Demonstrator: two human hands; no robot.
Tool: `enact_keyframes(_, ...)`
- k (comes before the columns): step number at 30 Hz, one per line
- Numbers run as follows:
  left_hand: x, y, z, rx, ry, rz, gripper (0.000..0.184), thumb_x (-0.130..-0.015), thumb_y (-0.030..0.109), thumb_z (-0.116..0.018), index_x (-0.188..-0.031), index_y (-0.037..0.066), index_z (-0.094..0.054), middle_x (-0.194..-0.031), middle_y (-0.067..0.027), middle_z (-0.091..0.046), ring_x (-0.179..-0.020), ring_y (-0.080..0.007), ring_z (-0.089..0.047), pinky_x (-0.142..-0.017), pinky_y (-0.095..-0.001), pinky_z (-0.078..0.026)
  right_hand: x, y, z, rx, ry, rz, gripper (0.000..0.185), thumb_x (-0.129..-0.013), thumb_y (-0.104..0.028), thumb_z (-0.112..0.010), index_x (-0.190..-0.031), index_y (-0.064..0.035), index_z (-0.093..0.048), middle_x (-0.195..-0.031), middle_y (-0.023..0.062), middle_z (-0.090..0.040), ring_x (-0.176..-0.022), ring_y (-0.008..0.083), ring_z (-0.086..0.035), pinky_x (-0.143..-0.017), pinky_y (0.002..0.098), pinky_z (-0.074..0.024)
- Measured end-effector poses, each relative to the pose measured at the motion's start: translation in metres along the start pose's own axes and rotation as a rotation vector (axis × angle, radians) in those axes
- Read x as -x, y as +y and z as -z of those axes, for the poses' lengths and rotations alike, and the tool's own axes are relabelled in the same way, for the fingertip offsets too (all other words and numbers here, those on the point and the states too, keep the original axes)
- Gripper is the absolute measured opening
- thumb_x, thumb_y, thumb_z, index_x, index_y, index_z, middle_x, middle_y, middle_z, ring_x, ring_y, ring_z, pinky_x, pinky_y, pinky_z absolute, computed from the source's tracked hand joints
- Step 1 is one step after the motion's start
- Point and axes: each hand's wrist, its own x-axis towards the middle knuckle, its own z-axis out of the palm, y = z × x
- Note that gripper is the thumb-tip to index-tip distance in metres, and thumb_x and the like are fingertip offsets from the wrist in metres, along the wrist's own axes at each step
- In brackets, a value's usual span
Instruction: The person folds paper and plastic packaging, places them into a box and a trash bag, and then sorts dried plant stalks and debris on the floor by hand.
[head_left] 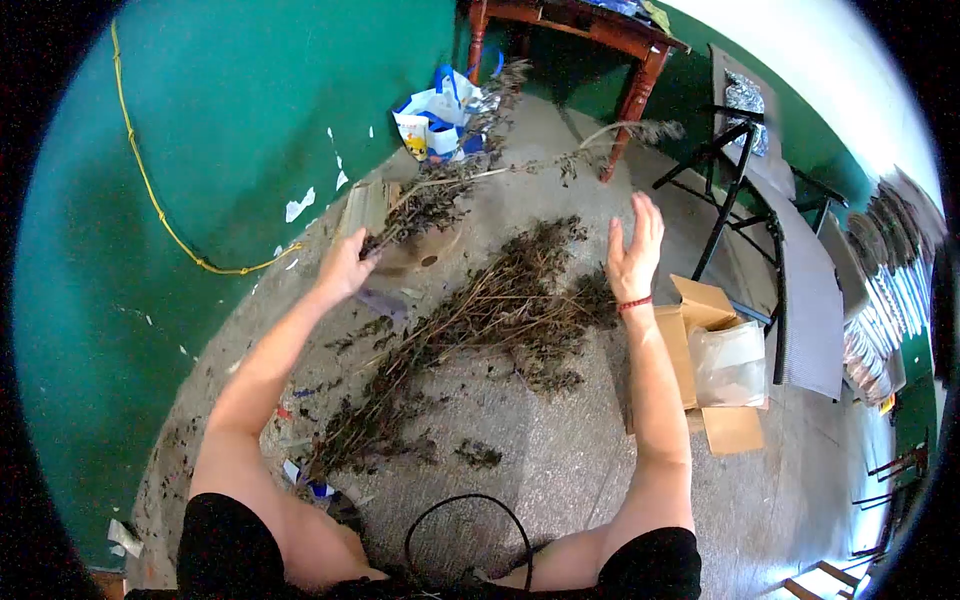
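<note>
My left hand (347, 266) is closed around the lower end of a dried plant stalk (430, 208). Its brittle, leafy branches reach away toward the bag and the table leg. On the floor between my arms lies a heap of dried plants (480, 318), with brown stems and dark, shrivelled leaves. My right hand (636, 248) is raised at the heap's right side, fingers stretched upward and holding nothing. A red bracelet (634, 303) circles that wrist.
An open cardboard box (735, 430) with clear plastic stands to the right. Behind are a white-and-blue bag (437, 118), a wooden table (636, 95) and a folding chair (810, 290). A yellow rope (150, 190) hangs along the green wall (240, 110). Plant scraps litter the floor.
</note>
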Motion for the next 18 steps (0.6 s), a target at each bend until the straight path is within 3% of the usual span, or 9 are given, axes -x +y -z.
enact_keyframes(2,0.003,-0.009,0.018,0.033,-0.016,-0.062,0.026,-0.069,0.011,-0.059,-0.091,0.003,-0.048,-0.078,-0.0199,-0.056,-0.075,-0.0361,-0.055,-0.064,-0.0406,-0.042,-0.003,-0.006,0.003,0.044,-0.085,0.035,0.047,-0.076,-0.010,-0.052,-0.119,-0.0028,-0.038,-0.122,0.0153,-0.039,-0.116,0.0322,-0.032,-0.096,0.0385,-0.0256)
enact_keyframes(7,0.006,-0.027,0.050,-0.042,0.004,-0.130,0.030,-0.069,0.011,-0.061,-0.095,0.005,-0.049,-0.073,-0.0188,-0.055,-0.070,-0.0336,-0.054,-0.062,-0.0389,-0.041,0.003,-0.021,-0.009,0.142,-0.263,0.166,0.058,-0.069,-0.005,-0.054,-0.123,-0.0038,-0.032,-0.125,0.0140,-0.036,-0.118,0.0317,-0.028,-0.096,0.0429,-0.0236)
enact_keyframes(11,0.009,-0.050,0.063,-0.106,-0.020,-0.131,0.031,-0.069,0.010,-0.062,-0.096,0.005,-0.049,-0.067,-0.0185,-0.052,-0.064,-0.0323,-0.052,-0.058,-0.0377,-0.040,0.003,-0.025,-0.017,0.051,-0.026,0.216,0.037,-0.064,-0.004,-0.056,-0.100,-0.0048,-0.047,-0.099,0.0147,-0.047,-0.095,0.0324,-0.042,-0.081,0.0422,-0.0337)
enact_keyframes(15,0.011,-0.057,0.064,-0.088,-0.042,-0.172,0.031,-0.069,0.010,-0.062,-0.095,0.005,-0.048,-0.069,-0.0189,-0.051,-0.064,-0.0334,-0.051,-0.059,-0.0379,-0.040,-0.006,-0.038,-0.016,0.130,-0.155,0.275,0.035,-0.068,-0.008,-0.055,-0.101,-0.0045,-0.047,-0.095,0.0123,-0.049,-0.096,0.0296,-0.043,-0.084,0.0417,-0.0319)
enact_keyframes(17,0.011,-0.055,0.064,-0.074,-0.047,-0.179,0.030,-0.069,0.010,-0.062,-0.095,0.004,-0.048,-0.070,-0.0189,-0.052,-0.065,-0.0340,-0.051,-0.059,-0.0380,-0.040,0.008,-0.025,-0.029,0.107,-0.336,0.316,0.029,-0.072,-0.010,-0.053,-0.100,-0.0056,-0.049,-0.095,0.0101,-0.050,-0.097,0.0269,-0.044,-0.085,0.0428,-0.0311)
enact_keyframes(18,0.011,-0.052,0.065,-0.089,-0.071,-0.173,0.031,-0.069,0.011,-0.062,-0.096,0.003,-0.048,-0.079,-0.0183,-0.054,-0.074,-0.0343,-0.053,-0.064,-0.0372,-0.041,0.013,-0.021,-0.030,0.107,-0.337,0.311,0.029,-0.072,-0.010,-0.053,-0.100,-0.0056,-0.049,-0.095,0.0101,-0.050,-0.097,0.0269,-0.044,-0.085,0.0428,-0.0311)
